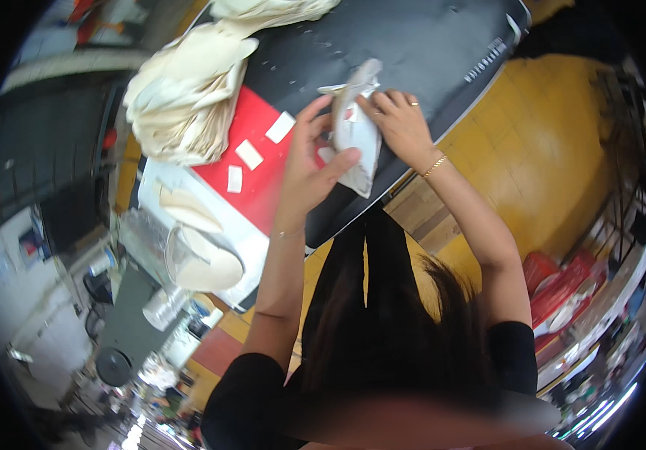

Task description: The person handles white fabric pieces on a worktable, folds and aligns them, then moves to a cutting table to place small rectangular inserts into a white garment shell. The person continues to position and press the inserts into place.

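Between my hands, above the black table mat (428,52), is a long, pale grey-white folded piece (359,135), pointed at its near end. Its exact kind is unclear. My left hand (319,161) holds it from the left, thumb across its front and fingers curved behind. At the upper right edge, the bent fingers of my right hand (400,127) grip it. Small white rectangular pieces (249,154) lie on a red sheet (244,184) left of my left hand. Beside them rises a thick stack of cream-coloured cut pieces (188,97).
More cream pieces (263,11) lie at the table's far edge. Nearer left, a clear plastic container (180,255) and a round cream piece (214,270) rest on a white surface. A wooden box-like thing (424,214) stands below the mat's edge. Red packages (570,285) are at right.
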A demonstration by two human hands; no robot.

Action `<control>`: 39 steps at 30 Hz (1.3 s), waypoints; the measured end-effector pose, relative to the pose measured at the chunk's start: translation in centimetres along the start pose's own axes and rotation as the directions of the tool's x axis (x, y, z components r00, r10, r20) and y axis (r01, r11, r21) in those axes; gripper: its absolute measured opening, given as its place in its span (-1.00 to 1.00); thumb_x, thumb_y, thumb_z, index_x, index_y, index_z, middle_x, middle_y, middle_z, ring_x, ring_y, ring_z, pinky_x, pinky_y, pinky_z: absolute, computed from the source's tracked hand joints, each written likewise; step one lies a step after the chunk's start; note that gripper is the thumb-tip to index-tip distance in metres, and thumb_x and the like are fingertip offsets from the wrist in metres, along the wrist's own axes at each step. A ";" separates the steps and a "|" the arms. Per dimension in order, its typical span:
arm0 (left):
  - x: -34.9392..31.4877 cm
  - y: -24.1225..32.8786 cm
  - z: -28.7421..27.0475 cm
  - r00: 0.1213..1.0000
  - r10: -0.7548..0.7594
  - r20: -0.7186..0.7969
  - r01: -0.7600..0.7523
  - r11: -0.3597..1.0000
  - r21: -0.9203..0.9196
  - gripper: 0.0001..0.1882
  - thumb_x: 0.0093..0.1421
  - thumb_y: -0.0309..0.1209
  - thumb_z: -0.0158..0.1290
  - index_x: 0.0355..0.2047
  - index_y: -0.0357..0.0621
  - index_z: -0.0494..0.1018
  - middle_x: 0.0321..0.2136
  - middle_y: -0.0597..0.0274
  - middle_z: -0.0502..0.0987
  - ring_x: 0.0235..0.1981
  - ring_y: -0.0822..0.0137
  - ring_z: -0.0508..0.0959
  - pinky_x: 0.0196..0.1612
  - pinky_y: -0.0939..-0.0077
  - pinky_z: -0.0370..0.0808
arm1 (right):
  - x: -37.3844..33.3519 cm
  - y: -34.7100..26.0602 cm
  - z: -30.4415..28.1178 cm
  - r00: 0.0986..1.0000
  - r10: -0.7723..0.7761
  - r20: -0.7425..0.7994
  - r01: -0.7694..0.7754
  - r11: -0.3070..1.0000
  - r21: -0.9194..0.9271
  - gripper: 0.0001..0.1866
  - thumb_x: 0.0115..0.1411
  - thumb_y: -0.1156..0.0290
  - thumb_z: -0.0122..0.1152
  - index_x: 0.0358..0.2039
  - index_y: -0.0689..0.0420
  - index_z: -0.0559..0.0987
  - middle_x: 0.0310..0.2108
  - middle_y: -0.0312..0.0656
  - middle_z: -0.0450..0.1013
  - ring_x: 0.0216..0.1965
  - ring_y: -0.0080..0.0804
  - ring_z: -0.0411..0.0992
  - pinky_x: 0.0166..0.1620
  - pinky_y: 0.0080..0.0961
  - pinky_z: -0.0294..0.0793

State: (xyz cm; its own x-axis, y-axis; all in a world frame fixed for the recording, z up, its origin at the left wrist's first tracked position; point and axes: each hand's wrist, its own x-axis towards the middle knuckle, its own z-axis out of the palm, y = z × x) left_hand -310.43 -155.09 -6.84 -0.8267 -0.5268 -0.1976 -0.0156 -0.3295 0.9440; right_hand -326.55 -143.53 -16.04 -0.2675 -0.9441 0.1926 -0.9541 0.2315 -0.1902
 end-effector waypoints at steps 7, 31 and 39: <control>-0.6 0.2 0.7 0.997 0.077 -0.003 -0.076 0.984 0.161 -0.10 0.07 -0.24 0.35 0.31 -0.15 0.08 0.06 -0.02 0.44 0.06 0.26 0.42 0.06 0.39 0.32 | 0.4 0.1 -0.9 0.990 -0.093 0.108 0.087 0.994 0.062 -0.49 0.09 0.52 0.05 0.09 -0.08 0.54 0.04 -0.28 0.37 0.15 -0.28 0.29 0.06 -0.16 0.31; -2.8 0.6 -1.4 0.986 -0.056 -0.154 0.095 0.961 0.259 -0.27 0.18 -0.22 0.26 0.23 -0.33 0.21 0.16 -0.04 0.36 0.21 0.15 0.35 0.31 0.26 0.19 | 6.7 -25.1 5.4 0.977 0.215 0.013 -0.210 0.941 0.265 -0.69 0.12 0.31 0.18 -0.17 0.19 0.64 0.23 -0.16 0.31 0.04 -0.19 0.39 -0.04 -0.15 0.43; -2.6 0.6 -1.2 0.993 -0.057 -0.106 0.068 0.993 0.099 -0.20 0.19 -0.19 0.26 0.25 -0.38 0.13 0.12 -0.18 0.35 0.17 0.14 0.38 0.30 0.25 0.21 | 6.7 -26.5 7.2 0.962 0.248 -0.110 -0.168 0.863 0.477 -0.87 0.07 0.41 0.16 -0.37 0.11 0.61 -0.14 -0.21 0.48 -0.14 -0.31 0.42 -0.10 -0.30 0.43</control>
State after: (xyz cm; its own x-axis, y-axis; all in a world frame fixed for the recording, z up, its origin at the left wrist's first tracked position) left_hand -307.67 -154.84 -6.11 -0.7603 -0.5870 -0.2780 -0.1272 -0.2852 0.9500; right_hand -302.10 -157.69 -16.63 -0.5090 -0.8255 0.2440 -0.7140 0.2466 -0.6552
